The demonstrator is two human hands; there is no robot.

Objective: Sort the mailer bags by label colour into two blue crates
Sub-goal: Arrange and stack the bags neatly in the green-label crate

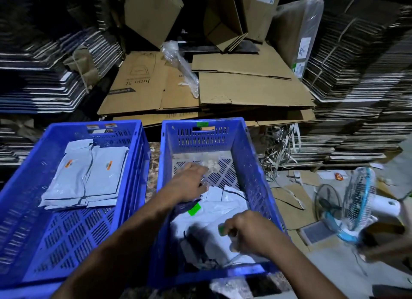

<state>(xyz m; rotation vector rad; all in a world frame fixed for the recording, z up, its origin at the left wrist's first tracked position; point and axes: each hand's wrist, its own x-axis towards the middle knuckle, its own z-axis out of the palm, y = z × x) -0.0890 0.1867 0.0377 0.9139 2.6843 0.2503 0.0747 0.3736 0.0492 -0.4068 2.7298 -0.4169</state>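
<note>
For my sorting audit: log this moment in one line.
left hand open, in right crate | right hand pinching green-label mailer | left crate: orange-label mailers

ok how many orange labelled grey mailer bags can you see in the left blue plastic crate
2 show labels: one grey mailer bag at the far left of the left blue plastic crate, one grey mailer bag just right of it, overlapping. More may lie hidden beneath.

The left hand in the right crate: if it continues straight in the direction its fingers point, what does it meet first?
Probably the clear crumpled plastic lying on the floor of the right crate, just beyond the left hand. Past that stands the crate's far wall. Depth is hard to judge here.
</note>
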